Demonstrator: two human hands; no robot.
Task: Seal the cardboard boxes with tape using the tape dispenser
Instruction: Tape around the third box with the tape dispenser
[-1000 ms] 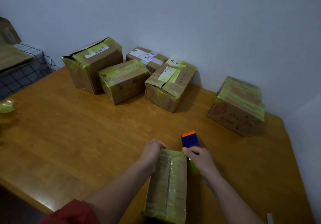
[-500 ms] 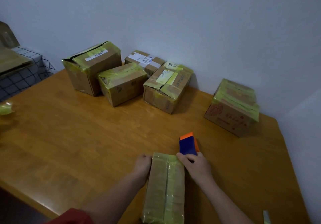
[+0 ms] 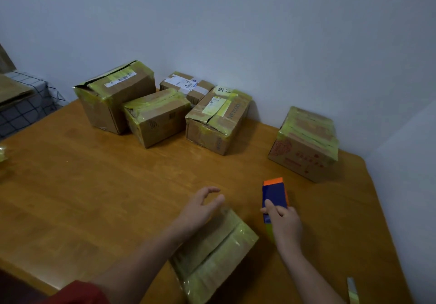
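Note:
A cardboard box (image 3: 217,254) wrapped in yellow-green tape lies near the front of the wooden table (image 3: 94,185), turned at an angle. My left hand (image 3: 200,207) hovers over its far end, fingers loosely curved and holding nothing. My right hand (image 3: 283,223) grips the blue and orange tape dispenser (image 3: 274,195), which stands on the table to the right of the box, apart from it.
Several taped cardboard boxes (image 3: 155,117) stand along the wall at the back, with one more box (image 3: 306,143) at the back right. A strip of tape (image 3: 352,289) lies at the front right edge. A checked cloth (image 3: 23,105) covers something at the left.
The near box has turned so its far end points left. My left hand has lifted off its end. My right hand has moved the dispenser to the right, away from the box.

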